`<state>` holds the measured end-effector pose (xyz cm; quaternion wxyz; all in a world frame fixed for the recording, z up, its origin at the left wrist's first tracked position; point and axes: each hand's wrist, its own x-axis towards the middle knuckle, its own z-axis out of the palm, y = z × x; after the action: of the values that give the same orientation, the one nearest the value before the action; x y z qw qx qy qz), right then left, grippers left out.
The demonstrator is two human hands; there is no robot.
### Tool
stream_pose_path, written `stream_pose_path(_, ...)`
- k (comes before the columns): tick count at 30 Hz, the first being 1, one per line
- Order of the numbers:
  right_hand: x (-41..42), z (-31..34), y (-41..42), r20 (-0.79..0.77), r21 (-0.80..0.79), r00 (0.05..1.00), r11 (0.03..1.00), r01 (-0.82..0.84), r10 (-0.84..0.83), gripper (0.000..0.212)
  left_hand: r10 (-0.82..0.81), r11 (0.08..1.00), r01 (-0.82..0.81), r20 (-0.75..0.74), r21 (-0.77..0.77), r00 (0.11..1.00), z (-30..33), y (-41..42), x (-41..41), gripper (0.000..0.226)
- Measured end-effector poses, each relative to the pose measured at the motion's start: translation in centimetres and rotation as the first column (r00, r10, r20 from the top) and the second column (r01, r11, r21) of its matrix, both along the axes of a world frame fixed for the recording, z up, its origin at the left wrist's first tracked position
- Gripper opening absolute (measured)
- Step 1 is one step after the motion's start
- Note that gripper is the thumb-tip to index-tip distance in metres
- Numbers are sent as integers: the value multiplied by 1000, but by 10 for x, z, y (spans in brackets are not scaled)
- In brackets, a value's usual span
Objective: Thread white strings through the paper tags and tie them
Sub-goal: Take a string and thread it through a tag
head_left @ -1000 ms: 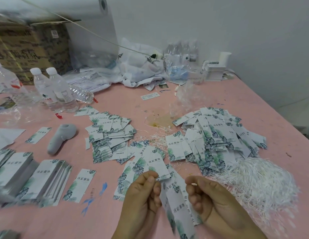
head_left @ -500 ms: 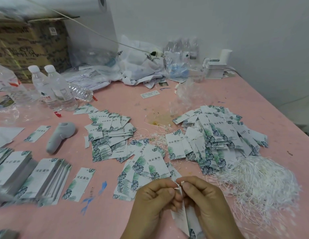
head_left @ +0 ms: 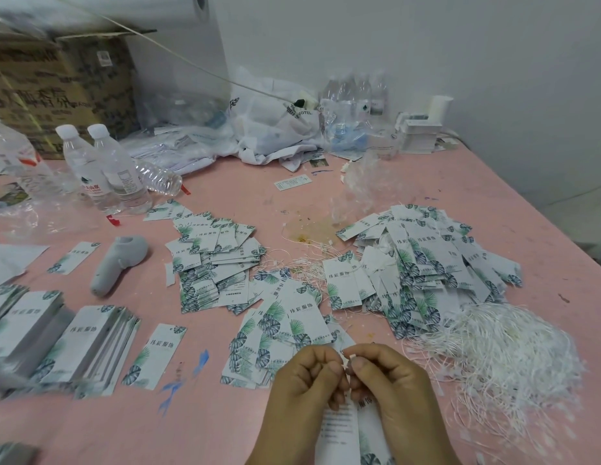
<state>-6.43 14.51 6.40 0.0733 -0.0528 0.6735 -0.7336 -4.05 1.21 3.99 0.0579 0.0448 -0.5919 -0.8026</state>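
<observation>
2 hands meet at the bottom edge of the view, knuckles up. The left hand [head_left: 306, 380] and right hand [head_left: 389, 384] both have their fingers curled narrow, thumb tips pinching a small white string end [head_left: 351, 356] between them at the top of the held tags [head_left: 342, 431], which hang down below the fingers toward the person. Whether the string already passes through a tag's hole cannot be told.

Just beyond the hands, a loose fan of leaf-printed tags [head_left: 275, 327] lies on the pink table [head_left: 225, 414]. Right of the hands sits a tangled heap of white strings [head_left: 507, 357], touching a big tag pile [head_left: 426, 263] behind it. A smaller tag pile [head_left: 212, 263] lies farther left, and neat stacks [head_left: 67, 340] sit at the left edge, with a single tag [head_left: 154, 355] beside them. A grey handheld tool [head_left: 119, 263] lies near 2 upright bottles [head_left: 104, 169]. A cardboard box [head_left: 57, 88] and plastic bags [head_left: 269, 129] stand along the far wall.
</observation>
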Motion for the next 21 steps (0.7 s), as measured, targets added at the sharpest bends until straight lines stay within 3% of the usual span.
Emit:
stream_pose_path(11,1,0,1,-15,16,1000,1000,23,-23,28,68,950,-87,-70,-301,995,-2,2,5,23)
stream_pose_path(21,-6,-5,0,217,-243,976,969,45,9,10,147,945,-167,-89,-282,985,2,1,7,20)
